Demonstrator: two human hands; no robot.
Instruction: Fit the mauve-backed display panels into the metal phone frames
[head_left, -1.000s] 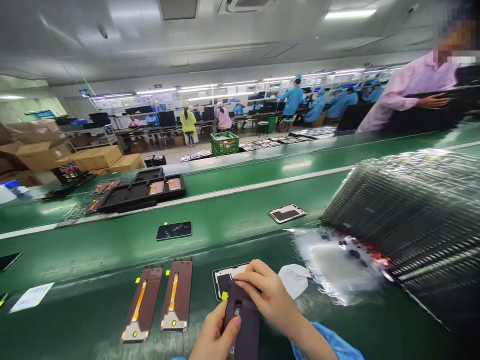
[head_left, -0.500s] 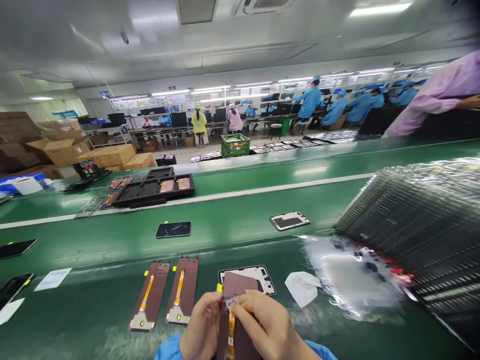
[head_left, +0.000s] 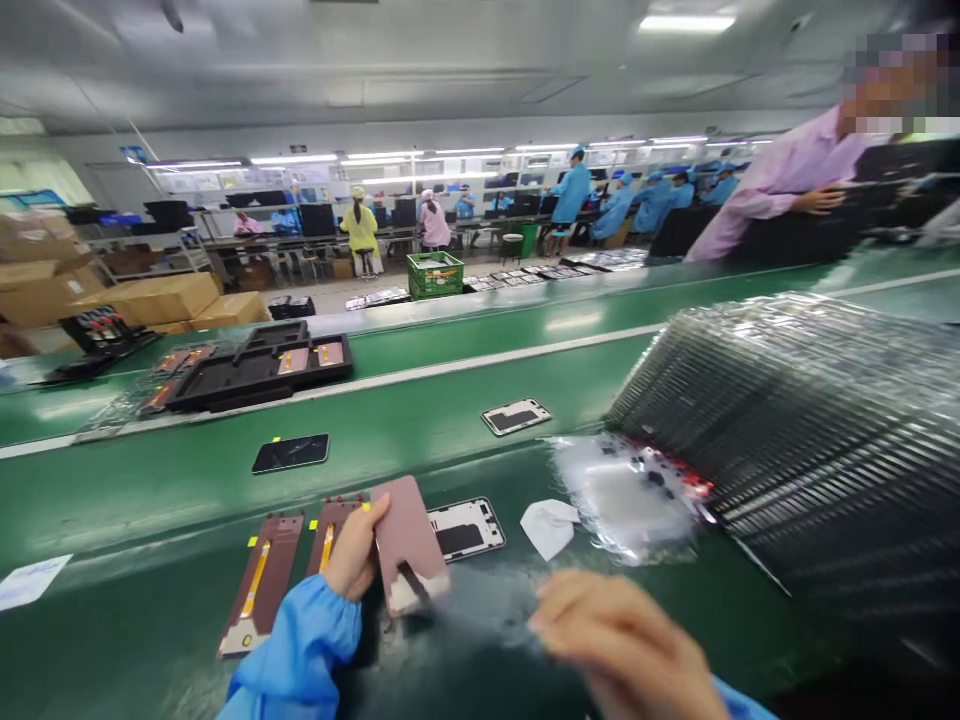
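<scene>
My left hand (head_left: 352,555) grips a brown phone panel (head_left: 409,545) by its left edge and holds it tilted over the green bench. Under it lies a white-rimmed phone frame (head_left: 466,528). Two more brown panels with orange flex strips, one (head_left: 262,590) at the left and one (head_left: 326,535) partly behind my hand, lie flat on the bench. My right hand (head_left: 626,645) is low at the front, blurred by motion, away from the panel; its fingers are smeared.
A white wipe (head_left: 550,525) and clear film scraps (head_left: 626,495) lie right of the frame. A big stack of ribbed black trays (head_left: 810,440) fills the right. On the belt lie a dark phone (head_left: 291,453) and another frame (head_left: 516,416). A person in pink (head_left: 780,175) stands across.
My right hand has let go of the panel and pulled back to the right. My left hand has lifted the panel up and to the left. The camera has swung slightly.
</scene>
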